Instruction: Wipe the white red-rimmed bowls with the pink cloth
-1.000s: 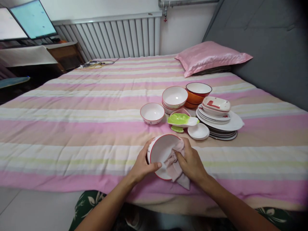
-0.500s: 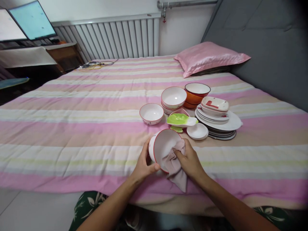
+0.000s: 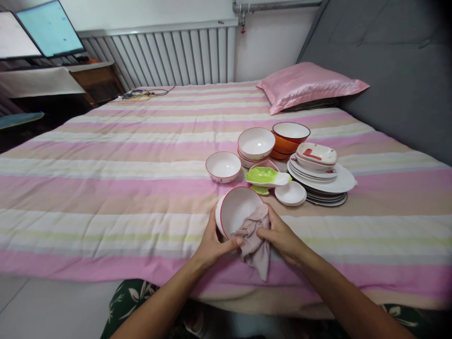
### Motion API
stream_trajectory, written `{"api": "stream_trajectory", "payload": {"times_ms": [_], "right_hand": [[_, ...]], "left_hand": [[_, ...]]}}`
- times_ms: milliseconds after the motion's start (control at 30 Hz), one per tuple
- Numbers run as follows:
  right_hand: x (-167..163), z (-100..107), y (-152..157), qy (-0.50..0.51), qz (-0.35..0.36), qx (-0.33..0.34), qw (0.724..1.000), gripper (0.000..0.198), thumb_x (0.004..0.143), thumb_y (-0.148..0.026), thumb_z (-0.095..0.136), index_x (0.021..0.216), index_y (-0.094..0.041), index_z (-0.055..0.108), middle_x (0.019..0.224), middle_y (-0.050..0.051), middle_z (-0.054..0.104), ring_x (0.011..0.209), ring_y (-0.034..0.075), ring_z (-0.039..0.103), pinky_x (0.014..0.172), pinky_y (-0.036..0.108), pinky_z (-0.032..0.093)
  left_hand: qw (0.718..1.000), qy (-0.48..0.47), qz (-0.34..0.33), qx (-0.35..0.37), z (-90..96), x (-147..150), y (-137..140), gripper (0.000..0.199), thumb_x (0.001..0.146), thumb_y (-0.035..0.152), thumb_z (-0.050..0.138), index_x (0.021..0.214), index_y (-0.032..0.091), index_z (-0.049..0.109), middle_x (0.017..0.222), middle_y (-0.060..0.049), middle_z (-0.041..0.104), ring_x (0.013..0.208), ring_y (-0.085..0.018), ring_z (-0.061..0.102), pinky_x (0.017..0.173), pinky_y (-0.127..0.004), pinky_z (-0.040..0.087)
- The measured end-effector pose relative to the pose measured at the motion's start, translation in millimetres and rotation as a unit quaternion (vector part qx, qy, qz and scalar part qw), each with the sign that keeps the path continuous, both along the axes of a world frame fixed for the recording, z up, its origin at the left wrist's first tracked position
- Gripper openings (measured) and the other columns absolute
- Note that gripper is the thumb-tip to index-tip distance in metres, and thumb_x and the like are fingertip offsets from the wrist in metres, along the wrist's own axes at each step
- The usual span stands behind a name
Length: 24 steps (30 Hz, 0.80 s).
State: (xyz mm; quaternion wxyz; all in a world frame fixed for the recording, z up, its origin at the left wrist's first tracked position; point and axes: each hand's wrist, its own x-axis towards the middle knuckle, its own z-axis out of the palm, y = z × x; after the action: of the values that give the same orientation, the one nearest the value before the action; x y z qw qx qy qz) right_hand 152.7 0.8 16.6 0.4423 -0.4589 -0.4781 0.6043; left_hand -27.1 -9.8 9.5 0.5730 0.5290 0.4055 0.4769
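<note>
A white bowl with a red rim (image 3: 237, 209) is tilted toward me above the near part of the bed. My left hand (image 3: 213, 240) is closed around its left side, thumb at the lower rim. My right hand (image 3: 278, 231) grips a pale pink cloth (image 3: 254, 238), which lies over the bowl's right rim and hangs below it. The right fingers are partly hidden behind the cloth and bowl. Just beyond stands a similar bowl (image 3: 223, 166), with a green leaf-shaped dish (image 3: 263, 175) to its right.
Stacked red-rimmed bowls (image 3: 256, 142), orange bowls (image 3: 290, 136), small white dishes (image 3: 290, 193) and a stack of plates (image 3: 344, 179) topped by rectangular dishes (image 3: 317, 154) stand on the striped bedspread (image 3: 106, 188). Farther back lie a pink pillow (image 3: 310, 84) and cables (image 3: 146, 93).
The bowl has turned slightly and moved a little left. The cloth has shifted from inside the bowl to its lower right rim, with my right hand still holding it.
</note>
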Motion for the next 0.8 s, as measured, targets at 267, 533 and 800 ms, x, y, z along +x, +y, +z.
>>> {"api": "stream_trajectory", "payload": {"times_ms": [267, 533, 800], "right_hand": [[-5.9, -30.0, 2.7, -0.181, -0.104, 0.052, 0.977, 0.037, 0.067, -0.024, 0.059, 0.102, -0.017, 0.051, 0.097, 0.008, 0.067, 0.088, 0.022, 0.063, 0.079, 0.037, 0.049], [-10.9, -19.7, -0.3, -0.26, -0.173, 0.08, 0.947, 0.04, 0.071, -0.03, 0.059, 0.108, -0.02, 0.051, 0.097, 0.009, 0.068, 0.088, 0.026, 0.065, 0.076, 0.04, 0.05], [-5.2, -16.2, 2.6, -0.305, -0.173, 0.139, 0.926, 0.045, 0.072, -0.027, 0.058, 0.116, -0.022, 0.048, 0.106, 0.007, 0.066, 0.094, 0.025, 0.064, 0.079, 0.037, 0.049]], "left_hand": [[0.996, 0.049, -0.01, 0.079, -1.1, 2.7, -5.3, 0.099, 0.064, 0.035, 0.075, 0.142, 0.022, 0.016, 0.144, -0.012, 0.032, 0.129, -0.032, 0.036, 0.108, -0.046, 0.028], [0.984, 0.091, -0.017, 0.151, -0.2, 2.9, -9.1, 0.098, 0.062, 0.02, 0.073, 0.142, 0.02, 0.018, 0.145, -0.012, 0.03, 0.134, -0.032, 0.03, 0.112, -0.045, 0.022], [0.976, 0.129, -0.036, 0.173, 5.0, -1.8, -7.4, 0.099, 0.059, 0.023, 0.075, 0.142, 0.019, 0.021, 0.145, -0.014, 0.032, 0.133, -0.035, 0.03, 0.111, -0.048, 0.022]]}}
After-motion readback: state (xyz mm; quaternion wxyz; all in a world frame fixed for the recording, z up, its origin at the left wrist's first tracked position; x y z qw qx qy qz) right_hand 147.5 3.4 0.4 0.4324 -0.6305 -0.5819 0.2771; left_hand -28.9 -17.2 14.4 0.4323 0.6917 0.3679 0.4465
